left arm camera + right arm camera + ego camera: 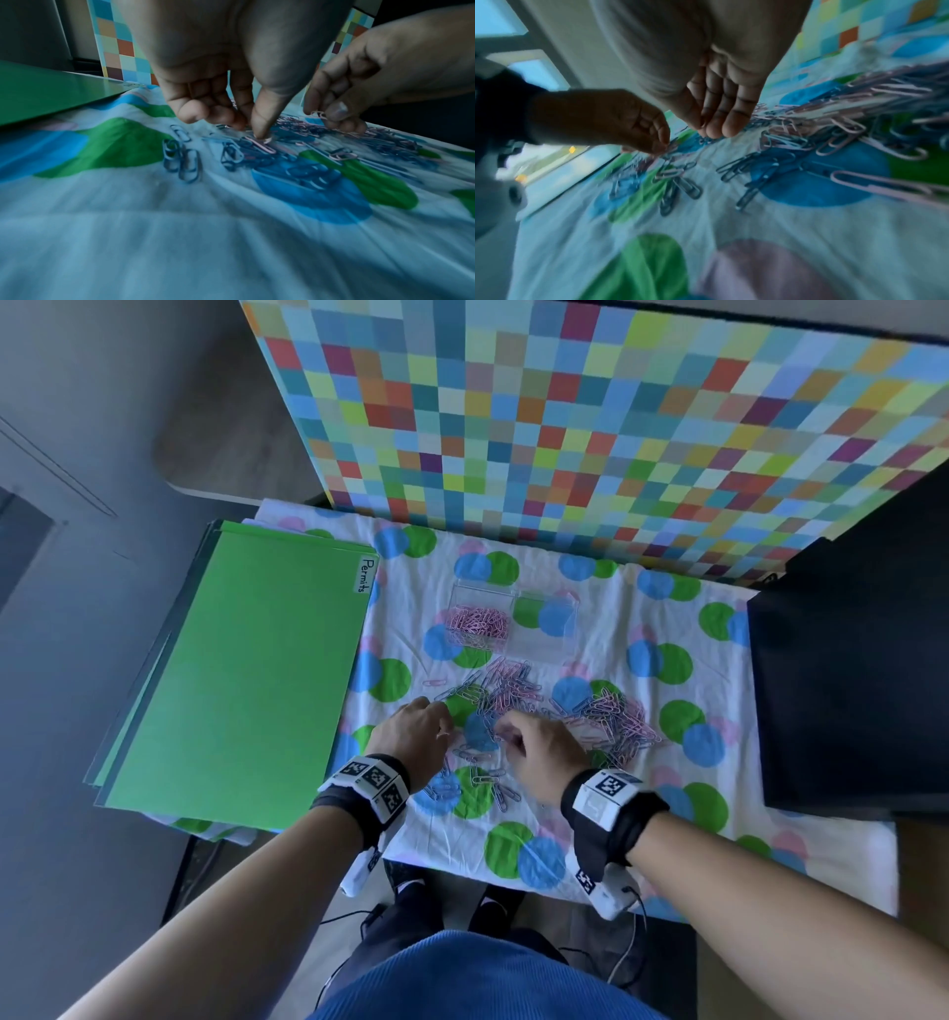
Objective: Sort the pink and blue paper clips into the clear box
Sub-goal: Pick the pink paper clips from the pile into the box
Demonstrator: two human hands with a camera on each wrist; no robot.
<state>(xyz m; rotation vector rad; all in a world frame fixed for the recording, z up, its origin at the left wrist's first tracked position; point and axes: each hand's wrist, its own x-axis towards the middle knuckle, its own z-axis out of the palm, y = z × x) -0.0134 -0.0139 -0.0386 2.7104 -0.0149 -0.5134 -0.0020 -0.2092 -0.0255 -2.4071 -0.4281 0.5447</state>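
A clear two-part box [515,643] stands on the cloth; its left part holds pink paper clips [477,622], its right part looks bare. A mixed pile of pink and blue clips [606,716] lies in front of it, with loose blue clips [185,160] nearer me. My left hand [250,130] reaches down at the pile's left edge, thumb and curled fingers pinching a pink clip [259,145] lying on the blue ones. Just to its right, my right hand [506,734] holds a small pink clip [318,114] between thumb and fingers, slightly above the pile.
A green folder [246,680] labelled "Permits" lies left of the spotted cloth [642,839]. A checkered board [616,428] stands behind the box. A black block [847,685] borders the right side. The table's front edge is close to my body.
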